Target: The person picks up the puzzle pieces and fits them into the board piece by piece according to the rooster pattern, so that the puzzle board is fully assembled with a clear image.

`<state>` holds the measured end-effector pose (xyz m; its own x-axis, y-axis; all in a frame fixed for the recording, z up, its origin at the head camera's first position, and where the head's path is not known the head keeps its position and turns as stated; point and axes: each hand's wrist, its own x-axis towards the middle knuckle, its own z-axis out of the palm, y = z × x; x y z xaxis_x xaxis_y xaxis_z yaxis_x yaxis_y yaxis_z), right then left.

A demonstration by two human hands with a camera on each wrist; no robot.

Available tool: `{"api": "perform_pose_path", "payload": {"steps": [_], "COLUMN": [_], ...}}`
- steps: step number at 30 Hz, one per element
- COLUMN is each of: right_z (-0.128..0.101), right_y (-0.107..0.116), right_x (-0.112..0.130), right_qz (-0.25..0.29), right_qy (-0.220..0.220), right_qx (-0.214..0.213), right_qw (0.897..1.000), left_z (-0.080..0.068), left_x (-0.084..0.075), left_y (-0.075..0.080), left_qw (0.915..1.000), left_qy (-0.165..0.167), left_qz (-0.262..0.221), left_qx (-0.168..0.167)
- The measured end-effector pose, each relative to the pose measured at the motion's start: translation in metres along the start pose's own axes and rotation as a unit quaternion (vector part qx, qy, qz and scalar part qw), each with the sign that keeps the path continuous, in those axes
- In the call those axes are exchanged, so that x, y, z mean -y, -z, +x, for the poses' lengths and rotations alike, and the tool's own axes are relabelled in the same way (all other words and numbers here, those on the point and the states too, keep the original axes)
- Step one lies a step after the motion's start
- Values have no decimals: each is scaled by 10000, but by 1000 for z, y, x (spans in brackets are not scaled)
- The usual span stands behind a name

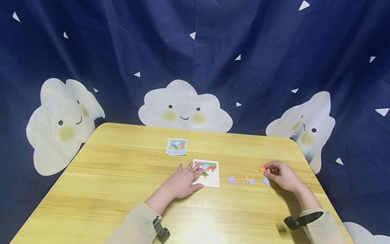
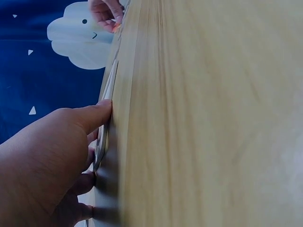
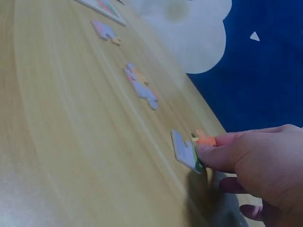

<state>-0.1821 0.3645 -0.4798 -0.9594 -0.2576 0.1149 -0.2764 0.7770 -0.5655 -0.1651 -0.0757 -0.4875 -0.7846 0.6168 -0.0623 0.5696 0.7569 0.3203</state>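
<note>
Left hand [image 1: 182, 181] lies flat, fingers straight, pressing the puzzle board [image 1: 210, 176] onto the surface [image 1: 122, 176]. Right hand [image 1: 281, 174] has its grip pinched on an orange piece [image 3: 204, 139], raised just above a pale piece [image 3: 184, 151]. Risk: a thin pinch may let the piece slip or nudge its neighbour. Only the right wrist view shows the piece raised; the head view alone shows the reference card [image 1: 176, 146].

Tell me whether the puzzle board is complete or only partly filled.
Partly filled: the puzzle board shows bare white in its lower part, and loose pieces lie beside it.
</note>
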Motion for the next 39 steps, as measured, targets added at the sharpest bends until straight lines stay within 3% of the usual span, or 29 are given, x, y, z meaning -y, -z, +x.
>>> {"api": "perform_pose_path", "payload": {"steps": [4,10,16,23,29,39], "right_z": [-1,0,-1,-1,1,12], "right_y": [-2,-4,-3,-3,-7,-20], "right_x": [0,2,7,13,23,50], "right_qz": [-83,-310,-452,-999,-872,-620], "right_qy": [178,404,402,256,283,999], "right_qx": [-131,9,105,73,53,-61], "right_qw": [9997,9987,9981,9946,9958,9930], "left_z": [0,0,2,1,0,0], "left_x": [0,1,2,2,2,1], "left_y": [0,-1,-3,-4,-3,-3], "left_qw": [10000,10000,10000,9999,10000,10000], "left_qy": [2,-10,-15,-28,-23,8], "left_qz": [-13,-26,13,60,27,-21], "left_qx": [-8,-47,-65,-89,-80,-58]}}
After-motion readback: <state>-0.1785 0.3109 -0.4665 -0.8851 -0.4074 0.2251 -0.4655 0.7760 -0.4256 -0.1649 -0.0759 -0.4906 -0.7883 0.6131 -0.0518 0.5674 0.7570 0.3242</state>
